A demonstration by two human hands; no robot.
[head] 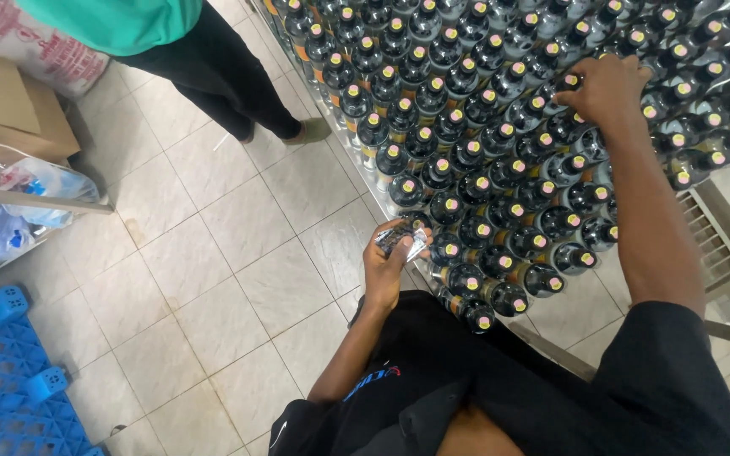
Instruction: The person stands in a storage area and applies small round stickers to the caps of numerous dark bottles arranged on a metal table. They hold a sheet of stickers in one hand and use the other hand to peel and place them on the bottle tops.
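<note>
Left hand: your left hand (389,268) pinches a small stack of labels or sleeves (401,241), grip narrow around it, at about 7 o'clock of the bottle mass.
Right hand: your right hand (608,88) lies spread on the bottle tops (475,169) toward 1 o'clock, clasping nothing.
Progress: I judge it midway; every cap looks alike, so finished bottles can't be told from unfinished.
Hidden: the tabletop (551,346) shows only an edge; the stack is blurred; a bystander (171,42) at 11 o'clock is cropped.

Packages and labels on the tiled floor and in hand

A brown cardboard box (19,105) sits upper left, beside a white printed sack (40,42); clear plastic bags (19,198) lie below. The left hand (390,266) holds a small stack of dark, glossy labels (400,241).
</note>
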